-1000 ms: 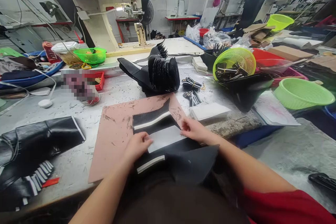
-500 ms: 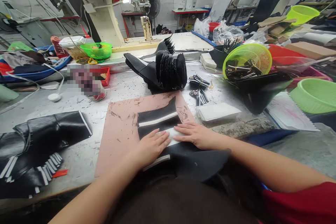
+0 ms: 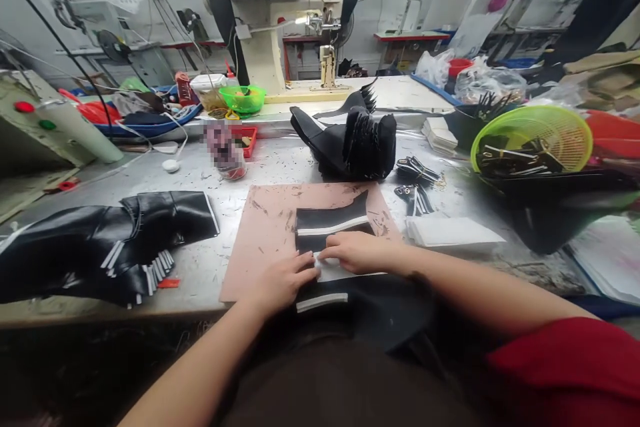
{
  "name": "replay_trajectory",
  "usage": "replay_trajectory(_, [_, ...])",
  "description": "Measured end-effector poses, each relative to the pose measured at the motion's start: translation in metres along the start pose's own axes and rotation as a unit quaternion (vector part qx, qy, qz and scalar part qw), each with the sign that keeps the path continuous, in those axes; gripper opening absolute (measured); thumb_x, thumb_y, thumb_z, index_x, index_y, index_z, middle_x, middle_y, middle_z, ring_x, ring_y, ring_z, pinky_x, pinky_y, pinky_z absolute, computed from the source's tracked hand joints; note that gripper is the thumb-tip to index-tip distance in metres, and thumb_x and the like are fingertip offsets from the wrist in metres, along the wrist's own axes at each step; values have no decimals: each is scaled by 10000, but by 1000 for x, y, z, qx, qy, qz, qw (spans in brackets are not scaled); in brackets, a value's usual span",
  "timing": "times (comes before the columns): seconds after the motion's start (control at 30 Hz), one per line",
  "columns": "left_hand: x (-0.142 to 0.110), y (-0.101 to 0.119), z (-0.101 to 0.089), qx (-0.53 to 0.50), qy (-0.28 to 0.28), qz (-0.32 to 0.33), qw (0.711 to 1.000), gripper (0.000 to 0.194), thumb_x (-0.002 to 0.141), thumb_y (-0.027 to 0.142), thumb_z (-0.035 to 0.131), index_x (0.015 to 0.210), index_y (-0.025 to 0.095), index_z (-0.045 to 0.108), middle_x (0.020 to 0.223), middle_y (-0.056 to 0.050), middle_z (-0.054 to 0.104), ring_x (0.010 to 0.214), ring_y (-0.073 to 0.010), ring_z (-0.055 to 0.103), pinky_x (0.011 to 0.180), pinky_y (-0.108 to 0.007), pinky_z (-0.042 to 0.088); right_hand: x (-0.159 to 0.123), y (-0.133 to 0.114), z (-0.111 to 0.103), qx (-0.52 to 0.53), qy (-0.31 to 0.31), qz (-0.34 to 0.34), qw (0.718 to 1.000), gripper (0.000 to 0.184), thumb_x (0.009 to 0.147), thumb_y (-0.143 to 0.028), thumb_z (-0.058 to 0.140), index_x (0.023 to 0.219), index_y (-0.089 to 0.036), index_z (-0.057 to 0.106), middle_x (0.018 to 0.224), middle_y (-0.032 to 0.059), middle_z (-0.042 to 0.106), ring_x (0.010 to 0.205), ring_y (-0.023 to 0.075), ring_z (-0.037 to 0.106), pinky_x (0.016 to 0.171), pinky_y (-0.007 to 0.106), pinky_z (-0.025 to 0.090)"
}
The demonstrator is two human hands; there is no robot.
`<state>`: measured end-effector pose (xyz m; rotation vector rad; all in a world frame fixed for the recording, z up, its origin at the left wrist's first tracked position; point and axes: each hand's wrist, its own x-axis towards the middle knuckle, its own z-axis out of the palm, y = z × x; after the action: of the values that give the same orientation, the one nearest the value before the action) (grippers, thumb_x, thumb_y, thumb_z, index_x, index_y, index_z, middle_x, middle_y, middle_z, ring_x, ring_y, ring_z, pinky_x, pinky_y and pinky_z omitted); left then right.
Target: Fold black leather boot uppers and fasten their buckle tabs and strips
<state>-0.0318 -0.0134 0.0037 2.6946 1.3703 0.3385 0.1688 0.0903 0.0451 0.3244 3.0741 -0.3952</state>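
A black leather-like piece [image 3: 320,218] with a white strip [image 3: 335,225] lies on the pink board [image 3: 265,213] in front of me. Closer to my body a wider white strip [image 3: 350,268] runs across black material [image 3: 385,300]. My left hand [image 3: 285,282] rests at this strip's left end, fingers stretched and thumb apart. From the right, my right hand [image 3: 353,252] reaches to the same end, its fingers bent and thumb and index fingertips close together on the strip's edge. The fingertips partly cover that corner.
Shiny black pieces [image 3: 170,217] with white-edged tabs lie left. A black stack [image 3: 370,147] stands behind the board. White sheets [image 3: 450,232] and a yellow basket [image 3: 575,140] are at right. Beyond stands a sewing machine [image 3: 280,33].
Both hands lay flat on the wide white strip before. The right hand has slid left along it and bent its fingers; the left hand has drawn back to the end. The view has turned left.
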Motion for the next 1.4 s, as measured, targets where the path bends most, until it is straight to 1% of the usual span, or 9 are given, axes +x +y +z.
replay_trajectory(0.23, [-2, 2, -1, -86, -17, -60, 994, 401, 779, 66, 328, 1041, 205, 598, 1165, -76, 526, 1042, -176, 503, 882, -293, 426, 10, -1, -4, 35, -36, 37, 998, 206, 701, -96, 483, 776, -196, 647, 796, 29, 592, 622, 132, 510, 519, 226, 321])
replay_trajectory(0.37, [-2, 2, -3, -127, -23, -85, 988, 384, 765, 88, 354, 1010, 214, 621, 1025, -73, 541, 939, -189, 501, 819, -305, 431, 20, -1, -3, 57, -10, 69, 996, 240, 725, -146, 503, 940, -192, 598, 826, 36, 602, 678, 160, 533, 552, 241, 356])
replay_trajectory(0.47, [-1, 3, -4, -142, -22, -91, 985, 364, 765, 101, 370, 993, 216, 628, 958, -64, 533, 893, -183, 489, 797, -296, 425, 25, -3, 0, 67, 8, 31, 997, 136, 764, -165, 494, 832, -174, 611, 897, 74, 583, 754, 178, 533, 634, 277, 397])
replay_trajectory(0.6, [-2, 2, -1, -114, -14, -77, 990, 360, 769, 88, 362, 984, 215, 622, 937, -58, 511, 881, -173, 482, 771, -281, 429, 0, 2, -2, 243, -17, -9, 970, 87, 789, -185, 473, 772, -175, 558, 907, 67, 593, 835, 167, 535, 746, 294, 415])
replay_trajectory(0.7, [-5, -1, 3, -75, 6, -47, 996, 375, 781, 66, 335, 986, 212, 614, 943, -66, 496, 875, -162, 488, 738, -264, 437, -49, 9, -2, 379, -31, 123, 916, 144, 823, -312, 417, 758, -196, 473, 690, 8, 577, 663, 143, 537, 643, 278, 437])
replay_trajectory(0.83, [-1, -1, -6, -57, 19, -35, 998, 367, 772, 42, 343, 948, 206, 619, 918, -66, 497, 838, -152, 495, 709, -248, 436, -134, 7, 5, 389, 24, 343, 855, 243, 757, -443, 443, 716, -204, 468, 685, 16, 538, 632, 151, 519, 590, 278, 446])
replay_trajectory(0.97, [31, 11, -27, -11, -45, 13, 999, 218, 754, 133, 440, 814, 184, 643, 856, -59, 530, 795, -168, 496, 706, -271, 425, -193, -7, 10, 417, -161, 470, 761, 233, 647, -445, 549, 648, -213, 547, 628, 25, 558, 548, 162, 523, 484, 270, 432])
replay_trajectory(1.13, [75, 19, -14, 9, -60, 162, 985, 390, 825, 401, 446, 1144, 202, 548, 1067, -86, 578, 959, -211, 499, 828, -322, 374, -201, 2, -6, 294, -32, 459, 838, 288, 680, -486, 494, 674, -222, 610, 736, 60, 641, 711, 222, 581, 651, 317, 456])
replay_trajectory(1.4, [64, 4, 5, 27, -17, 118, 992, 396, 846, 494, 384, 1215, 377, 471, 1415, -42, 298, 1295, -286, 222, 1024, -447, 128, -143, 33, -16, 217, 99, 354, 904, 299, 785, -414, 411, 868, -206, 609, 868, 63, 647, 794, 203, 582, 703, 309, 430])
